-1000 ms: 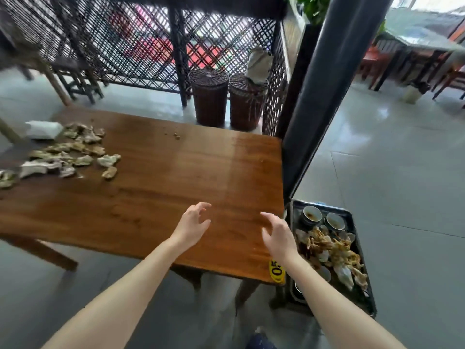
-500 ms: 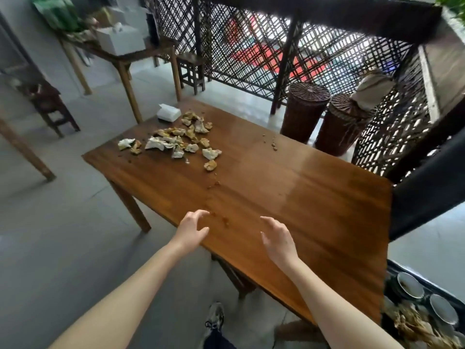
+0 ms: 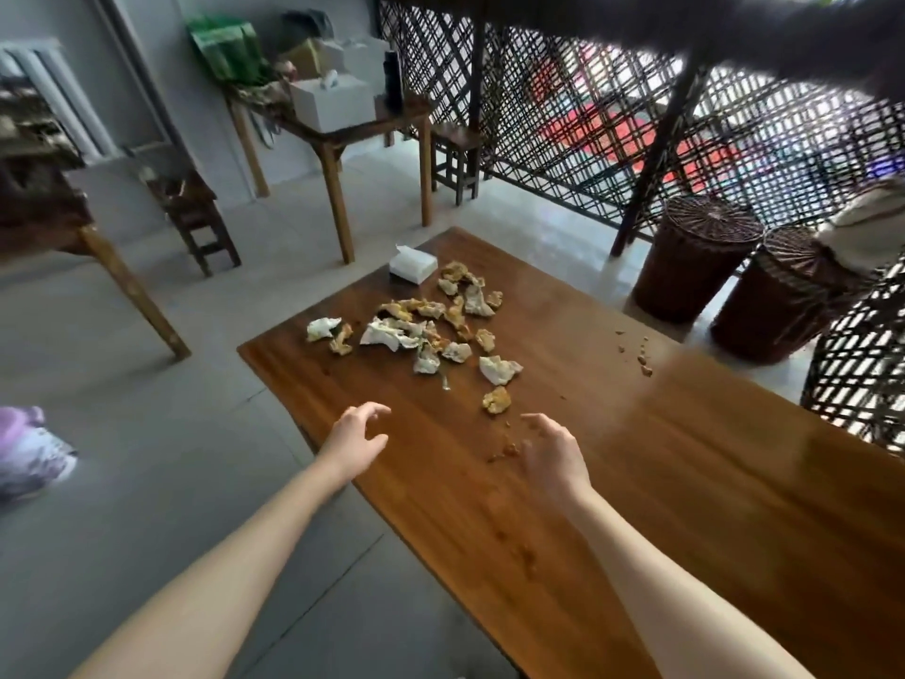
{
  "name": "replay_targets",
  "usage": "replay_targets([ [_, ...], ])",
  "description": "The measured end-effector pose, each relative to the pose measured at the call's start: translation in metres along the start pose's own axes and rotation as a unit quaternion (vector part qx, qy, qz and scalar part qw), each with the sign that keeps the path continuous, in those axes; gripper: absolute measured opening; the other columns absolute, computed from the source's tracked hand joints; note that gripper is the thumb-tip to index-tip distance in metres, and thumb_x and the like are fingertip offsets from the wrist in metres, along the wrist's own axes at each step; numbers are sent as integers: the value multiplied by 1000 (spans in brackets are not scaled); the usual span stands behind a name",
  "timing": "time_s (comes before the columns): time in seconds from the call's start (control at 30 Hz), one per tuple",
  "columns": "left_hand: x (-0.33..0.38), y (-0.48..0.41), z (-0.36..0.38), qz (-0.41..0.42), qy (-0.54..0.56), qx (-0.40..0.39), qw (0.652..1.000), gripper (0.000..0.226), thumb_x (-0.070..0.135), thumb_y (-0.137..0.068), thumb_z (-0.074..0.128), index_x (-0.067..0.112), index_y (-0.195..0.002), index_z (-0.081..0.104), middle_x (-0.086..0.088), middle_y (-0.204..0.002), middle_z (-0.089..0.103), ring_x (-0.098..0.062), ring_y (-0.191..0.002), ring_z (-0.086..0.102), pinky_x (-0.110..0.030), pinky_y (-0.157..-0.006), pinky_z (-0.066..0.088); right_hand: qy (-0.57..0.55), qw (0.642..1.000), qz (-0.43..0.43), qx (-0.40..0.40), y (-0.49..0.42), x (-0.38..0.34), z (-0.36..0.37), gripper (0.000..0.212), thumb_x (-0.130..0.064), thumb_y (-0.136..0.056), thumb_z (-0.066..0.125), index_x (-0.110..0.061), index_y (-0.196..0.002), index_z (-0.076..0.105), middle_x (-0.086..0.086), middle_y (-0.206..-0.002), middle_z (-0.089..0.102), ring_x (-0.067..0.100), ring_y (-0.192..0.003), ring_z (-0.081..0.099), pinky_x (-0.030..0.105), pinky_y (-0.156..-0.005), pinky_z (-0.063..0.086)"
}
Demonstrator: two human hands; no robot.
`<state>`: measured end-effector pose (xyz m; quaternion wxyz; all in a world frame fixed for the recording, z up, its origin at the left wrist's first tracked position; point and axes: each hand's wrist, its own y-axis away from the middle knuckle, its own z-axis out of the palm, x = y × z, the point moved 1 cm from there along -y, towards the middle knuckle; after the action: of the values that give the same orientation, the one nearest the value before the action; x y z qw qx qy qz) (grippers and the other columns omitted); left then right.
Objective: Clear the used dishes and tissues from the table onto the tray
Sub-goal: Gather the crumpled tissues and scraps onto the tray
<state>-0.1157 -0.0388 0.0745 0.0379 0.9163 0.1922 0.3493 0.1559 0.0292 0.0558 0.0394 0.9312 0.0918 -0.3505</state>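
Both arms reach out over the wooden counter (image 3: 685, 507).

- Left grip (image 3: 355, 436): I see it wide, fingers spread and loosely bent, holding nothing. It hangs over the counter's near-left edge.
- Right grip (image 3: 551, 455): also wide, fingers relaxed and slightly curved, nothing in it. It hangs over the counter just beside a small smear of crumbs (image 3: 507, 450).
- Used tissues (image 3: 426, 330): a scattered heap of crumpled, yellow-stained pieces at the far-left end of the counter, ahead of both grips and apart from them. The nearest wad (image 3: 497, 399) lies between the two grips' fingertips and a little beyond them.
- White tissue pack (image 3: 413, 264): at the counter's far corner, just behind the heap.
- A few loose scraps (image 3: 639, 355) lie near the counter's far-right edge.
- Two dark wicker baskets (image 3: 695, 257) stand on the floor beyond the counter, against the lattice screen (image 3: 563, 115).
- A side table (image 3: 338, 139) at the back carries a white box (image 3: 330, 102); a small stool (image 3: 458, 159) stands beside it.
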Motion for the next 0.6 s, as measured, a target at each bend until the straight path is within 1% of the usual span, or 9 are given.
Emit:
replay_targets([
  [0.13, -10, -25, 7, -5, 0, -35, 999, 38, 15, -91, 61, 23, -128, 53, -5, -132, 52, -19, -118, 51, -22, -85, 41, -8, 1000, 28, -9, -30, -7, 19, 36, -8, -85, 60, -14, -120, 60, 7, -114, 63, 24, -108, 57, 38, -87, 50],
  [0.3, -12, -68, 6, 0, 6, -52, 999, 38, 16, -92, 59, 24, -129, 53, -4, -133, 51, -19, -120, 50, -22, -86, 41, 25, 998, 40, -32, -62, -2, 31, 40, -5, -81, 64, -14, -120, 58, 7, -113, 61, 24, -106, 57, 32, -86, 48],
  [0.47, -9, -124, 3, 27, 4, -87, 996, 36, 15, -92, 58, 23, -127, 54, -4, -130, 52, -18, -120, 50, -25, -92, 41, 34, 995, 88, -35, -88, 2, 45, 49, -2, -81, 61, -16, -127, 54, 4, -120, 58, 22, -112, 55, 34, -92, 49],
  [0.6, -7, -179, 7, 58, 5, -120, 991, 35, 15, -93, 58, 24, -126, 55, -3, -131, 52, -17, -119, 50, -25, -92, 41, 34, 988, 148, -18, -113, 4, 65, 49, -1, -80, 59, -18, -126, 53, 3, -120, 58, 20, -110, 56, 33, -91, 49],
])
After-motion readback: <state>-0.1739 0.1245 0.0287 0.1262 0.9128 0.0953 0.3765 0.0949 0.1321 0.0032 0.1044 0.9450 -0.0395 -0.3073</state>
